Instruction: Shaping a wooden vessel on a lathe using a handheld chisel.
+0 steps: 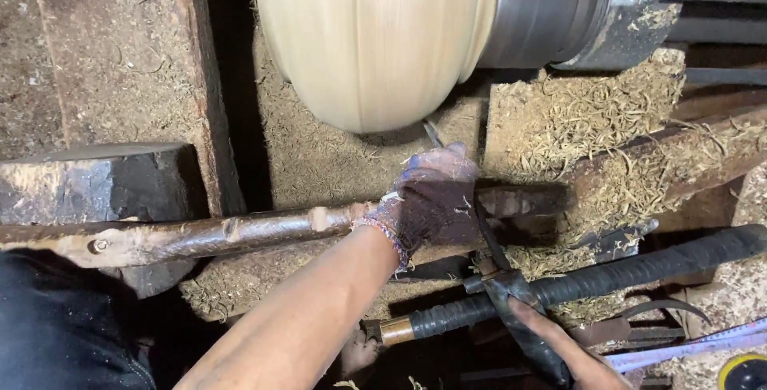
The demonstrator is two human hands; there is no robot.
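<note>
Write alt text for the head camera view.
A gloved left hand presses a thin metal tool against a pale rounded wooden piece mounted on a lathe, steadied on a worn tool rest bar. The bare right hand grips the tool's dark handle; wood shavings lie all around.

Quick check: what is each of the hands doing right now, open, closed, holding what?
Left hand: gloved, closed over the thin dark metal turning tool on the rusty tool-rest bar.
Right hand: bare fingers on the tool's dark handle; grip unclear.
</note>
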